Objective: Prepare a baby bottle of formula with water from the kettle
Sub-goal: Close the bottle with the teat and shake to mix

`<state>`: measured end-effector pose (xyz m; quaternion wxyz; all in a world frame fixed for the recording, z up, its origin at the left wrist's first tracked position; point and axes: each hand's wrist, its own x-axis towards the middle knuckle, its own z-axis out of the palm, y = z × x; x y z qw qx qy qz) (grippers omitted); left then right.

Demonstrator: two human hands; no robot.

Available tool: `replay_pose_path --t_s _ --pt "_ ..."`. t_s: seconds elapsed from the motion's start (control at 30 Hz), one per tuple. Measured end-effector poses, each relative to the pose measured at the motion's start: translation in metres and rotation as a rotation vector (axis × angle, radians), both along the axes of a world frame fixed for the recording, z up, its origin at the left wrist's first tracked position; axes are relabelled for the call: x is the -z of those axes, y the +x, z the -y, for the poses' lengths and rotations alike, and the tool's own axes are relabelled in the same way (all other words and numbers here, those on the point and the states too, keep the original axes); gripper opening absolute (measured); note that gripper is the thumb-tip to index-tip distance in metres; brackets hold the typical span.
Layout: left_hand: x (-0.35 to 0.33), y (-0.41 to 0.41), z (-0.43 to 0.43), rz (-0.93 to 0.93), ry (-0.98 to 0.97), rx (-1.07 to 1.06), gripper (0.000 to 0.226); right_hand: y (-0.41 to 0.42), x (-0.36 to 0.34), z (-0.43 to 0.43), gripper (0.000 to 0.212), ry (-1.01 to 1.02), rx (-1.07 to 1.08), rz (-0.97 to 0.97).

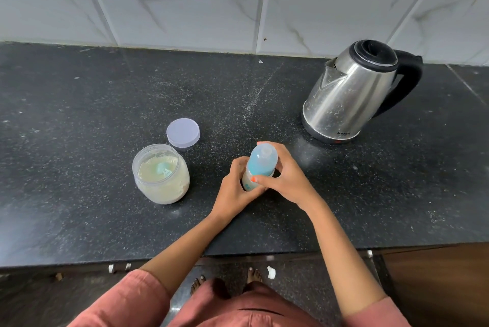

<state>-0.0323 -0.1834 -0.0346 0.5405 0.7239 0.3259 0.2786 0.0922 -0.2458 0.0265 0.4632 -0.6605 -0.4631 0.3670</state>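
I see the dark counter [79,104] across mid-frame, with the steel kettle [352,93] at upper right. The open powder jar [161,175] stands left of centre. At centre, the left hand [234,191] wraps the bottle [260,165] low down and the right hand [285,178] grips its capped top, roughly upright. The lid [183,132] lies just above the jar, and a blue scoop [162,169] sits inside it.

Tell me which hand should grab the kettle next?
Probably the right hand: the kettle stands on the right, its handle pointing right. The left hand grips the bottle low down and could steady it.
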Motion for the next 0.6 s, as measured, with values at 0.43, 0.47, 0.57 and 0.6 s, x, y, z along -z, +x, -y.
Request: replay_pose_path --t_s 0.43,0.47,0.57,0.6 --pt "0.000 0.000 0.002 -0.030 0.022 -0.005 0.060 -0.005 -0.004 0.006 0.054 0.053 0.167 -0.001" --pt "-0.001 0.000 0.003 -0.032 0.024 -0.011 0.059 -0.009 -0.004 0.006 0.053 0.076 0.199 -0.011" --pt "-0.001 0.000 0.003 -0.035 0.028 -0.024 0.058 -0.019 0.000 0.006 0.056 0.137 0.280 -0.007" --pt "-0.002 0.000 0.003 -0.037 0.030 -0.026 0.057 -0.023 0.002 0.006 0.055 0.155 0.302 -0.001"
